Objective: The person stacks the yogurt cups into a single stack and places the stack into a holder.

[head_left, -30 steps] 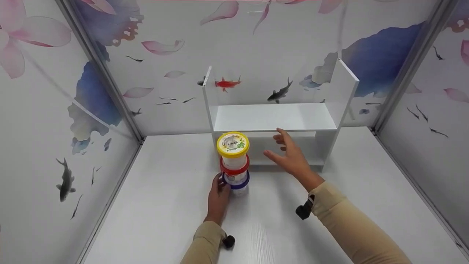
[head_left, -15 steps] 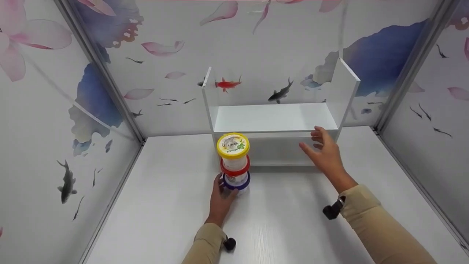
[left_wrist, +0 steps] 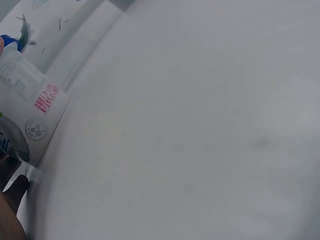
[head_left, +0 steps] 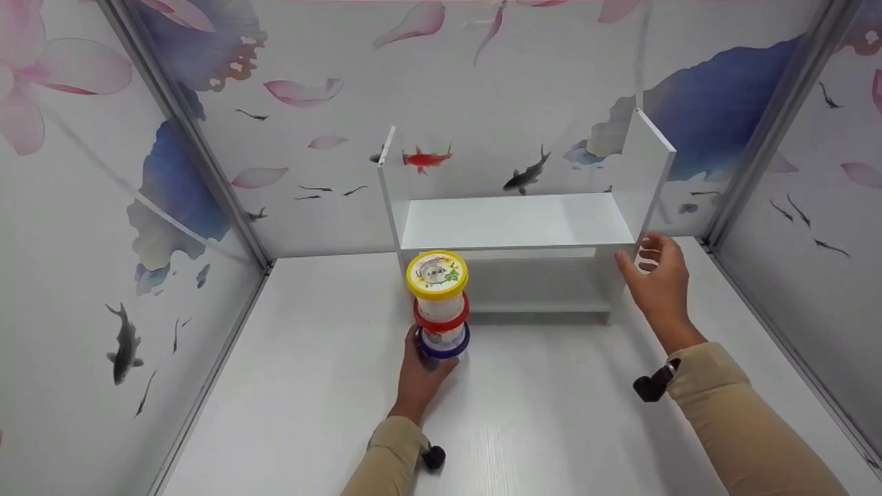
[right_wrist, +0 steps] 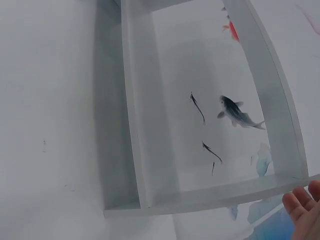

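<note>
In the head view three white tubs stand stacked: a yellow-lidded tub (head_left: 437, 274) on top, a red-lidded tub (head_left: 441, 313) in the middle, a blue-lidded tub (head_left: 444, 340) at the bottom. My left hand (head_left: 422, 377) holds the blue-lidded tub from the near left, thumb in front. Printed labels cover a tub's side (left_wrist: 31, 107) in the left wrist view. My right hand (head_left: 658, 282) is at the right side panel of a white shelf (head_left: 517, 220). Its fingers are bent loosely at the panel's outer side, the thumb by the front edge; whether they touch is unclear.
The shelf has two levels and two tall side panels, and stands at the back of the white table (head_left: 331, 386). The tubs are in front of its left end. Walls (head_left: 331, 131) with painted fish and petals enclose the table.
My right hand has moved right, from before the shelf to its right side panel. My left thumb has come round the front of the blue-lidded tub. The stack stays in about the same place.
</note>
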`<state>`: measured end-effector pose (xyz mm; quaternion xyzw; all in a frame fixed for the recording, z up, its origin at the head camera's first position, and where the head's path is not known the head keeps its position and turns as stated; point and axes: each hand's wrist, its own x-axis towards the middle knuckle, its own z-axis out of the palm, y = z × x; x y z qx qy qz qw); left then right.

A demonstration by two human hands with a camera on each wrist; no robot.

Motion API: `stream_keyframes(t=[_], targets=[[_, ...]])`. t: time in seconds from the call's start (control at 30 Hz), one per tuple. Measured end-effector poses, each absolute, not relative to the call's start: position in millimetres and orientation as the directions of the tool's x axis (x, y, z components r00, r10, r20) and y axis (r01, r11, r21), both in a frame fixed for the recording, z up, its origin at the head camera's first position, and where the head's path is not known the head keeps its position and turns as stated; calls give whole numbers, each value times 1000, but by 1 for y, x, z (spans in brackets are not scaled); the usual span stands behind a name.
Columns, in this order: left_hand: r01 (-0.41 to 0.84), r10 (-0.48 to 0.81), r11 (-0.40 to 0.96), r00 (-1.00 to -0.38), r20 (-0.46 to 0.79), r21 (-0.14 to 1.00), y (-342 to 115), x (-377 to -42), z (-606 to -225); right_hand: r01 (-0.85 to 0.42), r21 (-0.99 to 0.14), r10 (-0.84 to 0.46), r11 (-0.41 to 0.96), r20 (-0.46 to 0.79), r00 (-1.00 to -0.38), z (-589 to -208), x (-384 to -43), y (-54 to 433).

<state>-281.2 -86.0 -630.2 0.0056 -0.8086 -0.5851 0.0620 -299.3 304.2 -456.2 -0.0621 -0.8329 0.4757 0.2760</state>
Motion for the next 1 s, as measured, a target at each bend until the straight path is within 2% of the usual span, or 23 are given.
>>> stream_keyframes(t=[0.43, 0.77, 1.0], targets=[[25, -92, 348, -994, 61, 937, -76, -286, -624, -70, -847, 388, 528, 313, -867, -451, -321, 317], [21, -105, 357, -992, 63, 934, -70, -283, -622, -30, -865, 457, 501, 293, -840, -453, -335, 318], [38, -91, 391, -993, 79, 920, -65, -281, -624, -27, -863, 458, 505, 294, -839, -455, -337, 316]])
